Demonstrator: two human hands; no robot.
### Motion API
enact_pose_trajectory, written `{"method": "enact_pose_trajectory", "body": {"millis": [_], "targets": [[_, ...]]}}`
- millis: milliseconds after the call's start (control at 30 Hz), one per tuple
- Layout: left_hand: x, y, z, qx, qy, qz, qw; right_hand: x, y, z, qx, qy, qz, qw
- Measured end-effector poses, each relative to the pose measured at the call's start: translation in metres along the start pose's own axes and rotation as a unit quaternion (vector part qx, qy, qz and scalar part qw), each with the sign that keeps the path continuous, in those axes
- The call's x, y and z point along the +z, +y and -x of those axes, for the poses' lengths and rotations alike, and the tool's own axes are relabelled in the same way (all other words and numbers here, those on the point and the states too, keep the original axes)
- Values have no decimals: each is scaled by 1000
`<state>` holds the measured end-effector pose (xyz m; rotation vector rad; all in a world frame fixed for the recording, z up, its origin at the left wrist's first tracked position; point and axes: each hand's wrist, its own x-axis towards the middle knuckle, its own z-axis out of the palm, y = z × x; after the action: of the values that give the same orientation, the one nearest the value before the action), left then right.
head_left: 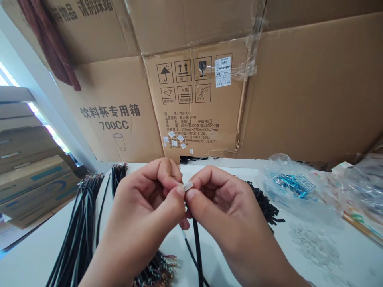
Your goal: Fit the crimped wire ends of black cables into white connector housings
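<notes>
Between both hands, at the middle of the view, is a small white connector (188, 185) with slots along its face. My left hand (149, 195) pinches its left end between thumb and forefinger. On the other side, my right hand (221, 203) pinches the right end, where a bit of orange-brown shows. A black cable (196, 247) hangs down from beneath the fingers. Beside it runs a thinner black cable (191, 251) with a white section near its top. How these cables join the connector is hidden by my fingers.
Bundles of black cables (76, 223) with bared ends lie at left, another cable bundle (157, 269) in front. Short black pieces (265, 203) lie at right, near a clear bag (293, 185) of blue parts and scattered clear pieces (314, 243). Cardboard (191, 79) stands behind.
</notes>
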<state>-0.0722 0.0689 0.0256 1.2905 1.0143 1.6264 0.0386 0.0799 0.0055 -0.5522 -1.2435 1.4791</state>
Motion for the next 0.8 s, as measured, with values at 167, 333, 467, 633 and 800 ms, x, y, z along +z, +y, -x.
{"method": "enact_pose_trajectory", "body": {"millis": [167, 333, 467, 633, 800], "targets": [[-2, 0, 0, 6, -2, -9, 1000, 1, 0, 1, -4, -3, -4, 1000], [-8, -2, 0, 10, -37, -11, 999, 3, 0, 1, -5, 12, 0, 1000], [-7, 1, 1, 10, -47, 1, 999, 1, 0, 0, -39, 18, 18, 999], [-16, 6, -1, 1, -105, -9, 994, -3, -2, 0, -58, 7, 25, 998], [-35, 8, -2, 68, -142, -95, 983, -5, -6, 1, 51, -57, -57, 995]]}}
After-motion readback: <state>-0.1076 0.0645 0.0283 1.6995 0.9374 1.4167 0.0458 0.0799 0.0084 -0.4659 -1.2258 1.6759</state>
